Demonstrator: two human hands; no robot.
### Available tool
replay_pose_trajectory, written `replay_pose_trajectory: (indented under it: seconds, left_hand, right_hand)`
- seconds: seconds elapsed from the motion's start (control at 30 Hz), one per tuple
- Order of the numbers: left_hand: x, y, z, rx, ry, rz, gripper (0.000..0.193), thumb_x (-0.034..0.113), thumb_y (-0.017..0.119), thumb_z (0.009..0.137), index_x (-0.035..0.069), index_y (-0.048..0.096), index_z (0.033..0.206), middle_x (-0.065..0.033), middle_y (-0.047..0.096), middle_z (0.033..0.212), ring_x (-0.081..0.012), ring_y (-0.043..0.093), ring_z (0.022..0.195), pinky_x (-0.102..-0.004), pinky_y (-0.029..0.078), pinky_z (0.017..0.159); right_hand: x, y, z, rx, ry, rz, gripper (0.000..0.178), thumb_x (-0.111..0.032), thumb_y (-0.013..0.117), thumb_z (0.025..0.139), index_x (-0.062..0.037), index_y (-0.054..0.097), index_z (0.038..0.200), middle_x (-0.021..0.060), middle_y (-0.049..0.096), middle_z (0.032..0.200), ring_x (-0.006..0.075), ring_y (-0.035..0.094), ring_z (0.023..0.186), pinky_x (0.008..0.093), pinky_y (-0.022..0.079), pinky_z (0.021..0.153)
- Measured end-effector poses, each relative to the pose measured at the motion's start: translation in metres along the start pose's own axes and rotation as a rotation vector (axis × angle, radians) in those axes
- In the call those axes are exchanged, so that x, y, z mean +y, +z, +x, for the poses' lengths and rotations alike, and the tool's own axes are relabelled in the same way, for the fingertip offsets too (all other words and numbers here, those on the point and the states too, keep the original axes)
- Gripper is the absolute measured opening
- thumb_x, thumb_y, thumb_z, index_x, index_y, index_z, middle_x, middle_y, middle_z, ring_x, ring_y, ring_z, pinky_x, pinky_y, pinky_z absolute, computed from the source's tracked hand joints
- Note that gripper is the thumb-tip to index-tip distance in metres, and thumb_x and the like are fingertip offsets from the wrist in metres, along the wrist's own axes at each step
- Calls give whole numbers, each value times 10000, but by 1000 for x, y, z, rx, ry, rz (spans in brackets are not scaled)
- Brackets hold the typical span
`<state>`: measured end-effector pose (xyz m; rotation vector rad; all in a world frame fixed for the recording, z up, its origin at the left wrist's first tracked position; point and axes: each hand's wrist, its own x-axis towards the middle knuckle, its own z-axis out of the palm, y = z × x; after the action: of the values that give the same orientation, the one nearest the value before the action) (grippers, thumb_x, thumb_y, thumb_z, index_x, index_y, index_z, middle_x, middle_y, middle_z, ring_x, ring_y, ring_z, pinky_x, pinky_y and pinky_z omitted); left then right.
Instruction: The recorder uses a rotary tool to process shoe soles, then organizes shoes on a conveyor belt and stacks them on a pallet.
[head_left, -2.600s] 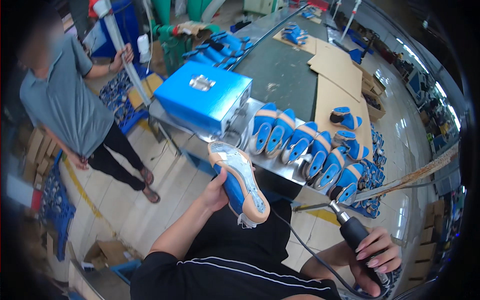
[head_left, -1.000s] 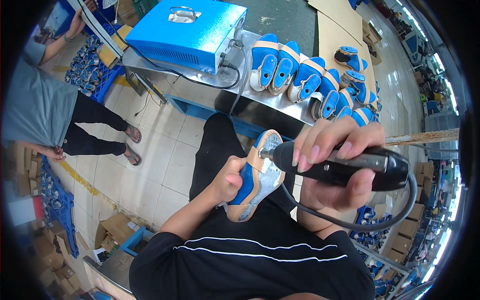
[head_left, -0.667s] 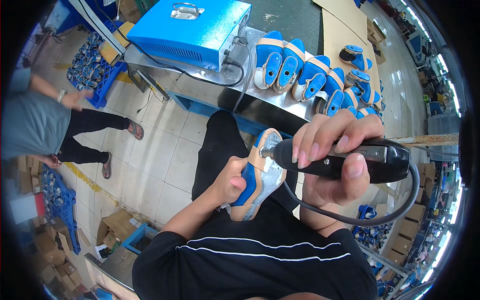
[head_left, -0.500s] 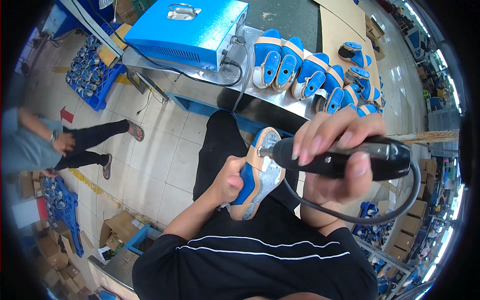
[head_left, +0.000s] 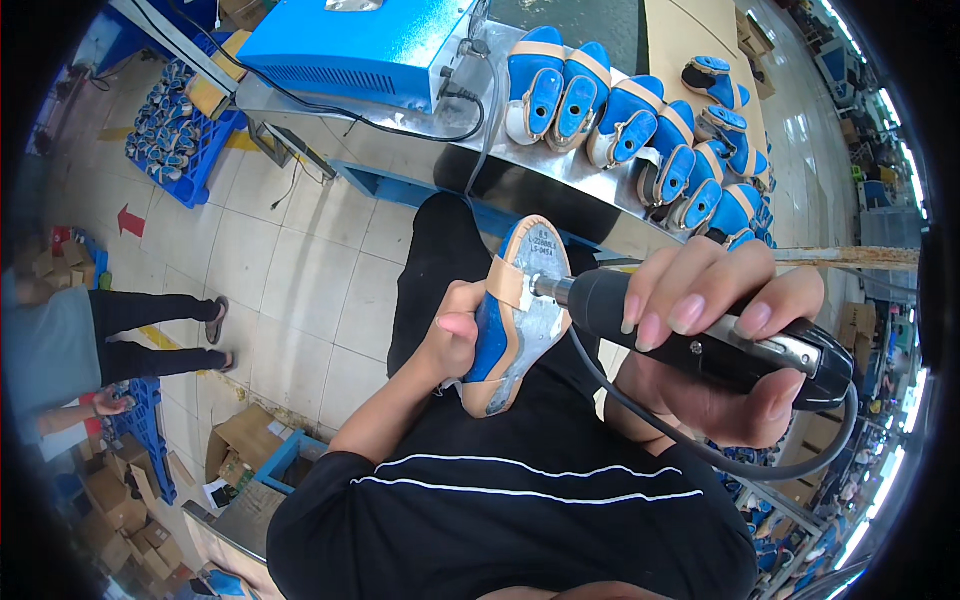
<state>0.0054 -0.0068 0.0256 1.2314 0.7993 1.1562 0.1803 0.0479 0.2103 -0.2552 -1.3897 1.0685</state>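
Shoe (head_left: 528, 340): blue upper, beige edging, silvery sole turned toward me; located in front of my black shirt (head_left: 520, 455), just above it in view, lengthwise with a slight tilt.
Left hand (head_left: 455, 335): closed on the shoe's left side, thumb bent.
Right hand (head_left: 712, 290): wrapped around a black hand tool (head_left: 605, 305), fingers over the top, thumb below.
Tool tip (head_left: 552, 289): metal, meeting the sole just beside a beige strap (head_left: 508, 284); depth of contact cannot be told.
Cable (head_left: 700, 450): dark, looping from the tool's rear end below my right hand.
Bench top (head_left: 545, 165): metal, bearing a blue box (head_left: 350, 60) and, right of it, more blue shoes (head_left: 600, 105).
Co-worker (head_left: 65, 340): standing at far left, grey top, dark trousers.
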Motion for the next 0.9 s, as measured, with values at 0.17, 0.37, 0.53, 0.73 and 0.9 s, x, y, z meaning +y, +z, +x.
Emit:
replay_pose_trajectory:
  seconds: [0.17,0.37,0.53,0.73,0.9]
  left_hand:
    - [-4,3,-2,33,5,60,1222,988,152,796,-103,652,1024,-114,724,815,-185,735,740,-296,571,657]
    - [-5,5,-3,61,24,71,1212,985,153,800,-95,660,1017,-98,687,763,-175,703,681,-291,547,616]
    - [1,3,-1,39,-1,102,1224,1003,171,778,-91,665,1012,-89,676,746,-182,707,678,-287,555,619]
    - [1,2,-1,19,13,98,1222,1001,181,783,-97,662,1020,-105,695,765,-194,717,679,-295,566,622]
    - [7,5,0,19,20,87,1220,1004,184,782,-91,657,1036,-122,709,790,-199,729,710,-305,570,638]
  right_hand:
    - [-2,3,-5,-7,15,41,405,-447,638,987,-85,467,1054,145,583,927,221,599,667,374,492,606]
    - [-2,8,-7,-69,31,36,397,-429,650,995,-84,463,1051,144,592,939,221,610,686,375,516,626]
    - [-3,9,-8,-78,48,13,389,-423,640,1004,-82,459,1053,145,593,938,219,614,694,370,521,630]
    - [-2,10,-8,-89,41,25,386,-413,648,1002,-85,452,1057,143,592,932,209,610,682,371,530,635]
    - [0,6,-7,-131,27,37,373,-400,650,998,-89,453,1057,137,593,924,203,602,659,365,529,622]
